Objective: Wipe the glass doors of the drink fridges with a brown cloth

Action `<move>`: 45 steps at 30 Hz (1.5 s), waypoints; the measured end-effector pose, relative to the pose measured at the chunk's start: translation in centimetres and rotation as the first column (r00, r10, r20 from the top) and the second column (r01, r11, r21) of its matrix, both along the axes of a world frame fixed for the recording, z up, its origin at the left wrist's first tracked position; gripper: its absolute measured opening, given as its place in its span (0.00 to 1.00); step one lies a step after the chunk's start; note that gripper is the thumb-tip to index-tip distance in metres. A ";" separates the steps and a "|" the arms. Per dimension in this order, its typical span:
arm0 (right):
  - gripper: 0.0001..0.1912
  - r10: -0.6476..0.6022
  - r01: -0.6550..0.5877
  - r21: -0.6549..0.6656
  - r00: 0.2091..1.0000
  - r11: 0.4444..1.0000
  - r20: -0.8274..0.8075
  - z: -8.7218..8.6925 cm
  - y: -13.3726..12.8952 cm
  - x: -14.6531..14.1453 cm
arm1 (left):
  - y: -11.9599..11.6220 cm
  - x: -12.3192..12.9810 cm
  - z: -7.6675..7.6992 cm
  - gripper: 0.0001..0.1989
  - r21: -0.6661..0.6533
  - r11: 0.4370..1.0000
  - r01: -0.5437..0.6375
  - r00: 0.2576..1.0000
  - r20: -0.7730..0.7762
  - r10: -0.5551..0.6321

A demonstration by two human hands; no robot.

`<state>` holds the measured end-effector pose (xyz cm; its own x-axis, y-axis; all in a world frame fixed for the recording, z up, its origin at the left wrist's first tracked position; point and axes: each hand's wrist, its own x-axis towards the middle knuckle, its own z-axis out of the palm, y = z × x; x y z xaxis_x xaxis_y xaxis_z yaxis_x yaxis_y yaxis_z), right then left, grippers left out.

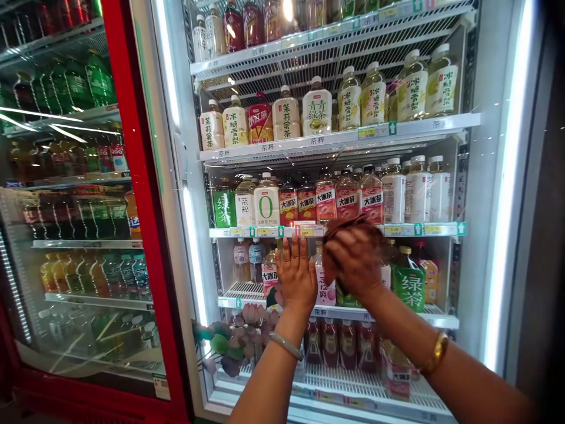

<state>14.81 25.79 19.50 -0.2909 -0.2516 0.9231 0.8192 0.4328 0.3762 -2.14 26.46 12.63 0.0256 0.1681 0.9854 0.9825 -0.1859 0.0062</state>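
My left hand (296,277) lies flat with its fingers stretched upward, seemingly against the glass door in front of the lit drink shelves. A pale bangle circles that wrist. To its right, my right hand (358,259) grips a bunched brown cloth (355,227) at the height of a shelf edge; it is slightly smeared by motion. A gold bracelet is on the right wrist. Behind the hands are bottles, among them a green-label bottle (409,280) and a pink-label bottle (325,277), partly covered by the hands.
Several shelves (344,135) of bottled drinks fill the cooler. A red-framed cooler (145,235) with more bottles stands at the left. Leaves (233,347) show at the lower left of the glass, perhaps as a reflection. Bright light strips (507,176) run up both sides.
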 end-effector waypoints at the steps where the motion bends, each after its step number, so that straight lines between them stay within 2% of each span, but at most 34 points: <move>1: 0.08 0.010 -0.011 0.010 0.994 1.000 0.106 -0.4 -0.1 -0.4 | 0.1 0.1 -0.1 0.34 0.001 1.000 -0.002 1.000 0.003 0.002; 3: 0.09 0.003 -0.008 0.017 0.963 1.000 0.268 0.2 0.0 -0.9 | 0.1 0.5 -0.2 0.36 -0.012 1.000 0.005 1.000 0.016 -0.005; 4: 0.09 -0.010 0.004 0.021 0.956 1.000 0.294 0.9 0.1 -0.8 | 0.0 0.7 -0.4 0.37 -0.024 1.000 0.011 0.999 0.033 -0.011; 5: 0.09 -0.023 0.019 0.018 0.961 1.000 0.275 1.8 0.3 -0.5 | -0.1 0.9 -0.5 0.37 -0.036 0.999 0.016 0.998 0.057 -0.014; 7: 0.10 -0.043 0.043 0.002 0.989 0.999 0.138 2.6 0.4 0.6 | -0.3 1.2 -0.9 0.38 -0.057 0.998 0.020 0.996 0.092 -0.015; 8: 0.10 -0.046 0.046 -0.004 0.997 0.999 0.054 2.3 0.3 1.2 | -0.4 1.4 -1.1 0.38 -0.057 0.998 0.015 0.995 0.101 -0.010; 10: 0.10 -0.039 0.038 -0.012 0.998 0.999 -0.042 0.6 -0.2 2.0 | -0.3 1.6 -1.2 0.37 -0.044 0.999 0.001 0.996 0.094 0.003; 12: 0.08 -0.030 0.030 -0.009 0.999 1.000 0.014 -1.5 -0.7 2.3 | -0.1 2.1 -0.7 0.37 -0.031 0.999 0.006 0.999 0.042 -0.004; 14: 0.08 -0.029 0.029 0.008 0.988 1.000 0.151 -2.0 -0.7 2.4 | 0.3 2.9 0.3 0.36 -0.014 1.000 0.028 1.000 -0.015 -0.028; 15: 0.09 -0.039 0.036 0.019 0.975 0.999 0.219 -1.4 -0.6 2.6 | 0.4 3.4 1.0 0.36 -0.006 0.999 0.038 0.999 -0.024 -0.038; 17: 0.09 -0.067 0.059 0.037 0.959 0.998 0.275 1.1 0.1 3.6 | 0.5 4.7 2.4 0.35 0.001 0.999 0.052 0.999 0.001 -0.052; 18: 0.10 -0.084 0.078 0.036 0.963 0.996 0.258 2.5 0.4 4.4 | 0.5 5.3 3.0 0.34 0.000 0.998 0.059 0.998 0.021 -0.059; 20: 0.11 -0.090 0.090 0.016 0.994 0.996 0.056 4.4 1.0 6.4 | 0.3 6.5 3.7 0.34 -0.003 0.997 0.078 0.996 0.040 -0.078; 22: 0.11 -0.084 0.085 -0.001 0.983 0.996 -0.164 3.9 1.1 8.0 | 0.2 7.4 3.8 0.35 -0.003 0.996 0.093 0.995 0.037 -0.093; 24: 0.08 -0.079 0.081 -0.001 0.970 0.997 -0.232 1.7 0.7 8.6 | 0.2 8.2 3.6 0.36 -0.003 0.996 0.090 0.996 0.024 -0.090; 26: 0.06 -0.075 0.075 0.000 0.988 0.997 -0.137 -0.5 0.1 8.3 | 0.4 8.9 3.3 0.37 -0.004 0.997 0.075 0.997 0.006 -0.075; 28: 0.06 -0.078 0.077 0.016 0.996 0.997 0.038 -0.7 -0.1 8.1 | 0.8 9.6 3.3 0.37 0.003 0.998 0.062 0.998 0.003 -0.062; 30: 0.07 -0.090 0.078 0.058 0.970 0.995 0.225 1.1 0.2 8.7 | 1.0 10.4 3.4 0.37 0.005 0.998 0.058 0.998 0.016 -0.058; 32: 0.07 -0.100 0.077 0.093 0.956 0.993 0.277 3.5 0.7 10.2 | 1.0 11.0 3.6 0.37 0.013 0.998 0.066 0.998 0.020 -0.066; 34: 0.08 -0.097 0.088 0.067 0.986 0.994 0.139 4.6 1.1 11.8 | 0.9 11.2 3.8 0.37 0.028 0.997 0.073 0.997 0.012 -0.073; 35: 0.09 -0.093 0.092 0.046 0.995 0.995 0.027 4.3 1.1 12.3 | 0.8 11.3 3.8 0.37 0.037 0.997 0.075 0.997 0.005 -0.075; 38: 0.06 -0.089 0.093 0.008 0.978 0.996 -0.188 0.9 0.4 12.2 | 0.8 11.2 3.7 0.37 0.052 0.996 0.067 0.998 -0.006 -0.067; 40: 0.04 -0.099 0.099 -0.002 0.988 0.995 -0.121 -1.1 -0.2 10.9 | 0.9 11.1 3.6 0.38 0.049 0.997 0.063 0.998 -0.021 -0.062; 41: 0.03 -0.101 0.101 0.003 0.994 0.995 -0.034 -1.4 -0.3 10.3 | 0.9 11.1 3.5 0.38 0.046 0.997 0.064 0.998 -0.033 -0.062; 43: 0.04 -0.098 0.095 0.027 0.982 0.995 0.163 -0.3 -0.1 9.6 | 1.1 11.1 3.3 0.38 0.040 0.997 0.067 0.996 -0.055 -0.065; 45: 0.06 -0.094 0.082 0.056 0.962 0.995 0.257 2.1 0.4 10.2 | 1.1 11.1 3.2 0.38 0.032 0.997 0.073 0.996 -0.063 -0.070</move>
